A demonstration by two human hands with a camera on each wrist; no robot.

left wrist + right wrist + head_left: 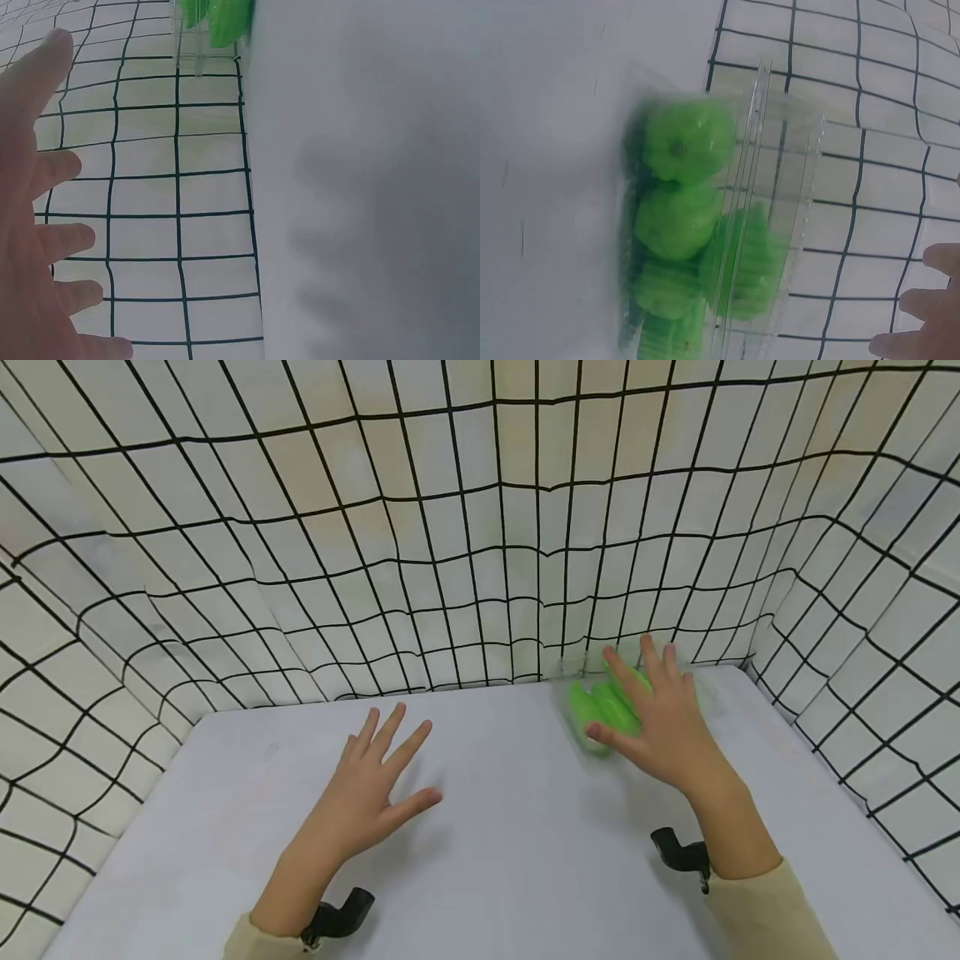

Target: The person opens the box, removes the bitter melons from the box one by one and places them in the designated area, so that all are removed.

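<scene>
A clear plastic box with several bright green, ridged, lobed vegetables in it stands at the back right of the white table. Over it in the head view is my right hand, fingers spread and thumb out, overlapping the box. The right wrist view has that hand's fingertips at the lower right, apart from the box's clear side. My left hand hovers over the left middle of the table with straight, spread fingers and nothing in them. A corner of the box shows at the top of the left wrist view.
Black netting rises behind the white table and along both sides, with pale sheeting behind it. The box stands close to the back net. A black wrist mount is on the left wrist and another mount on the right.
</scene>
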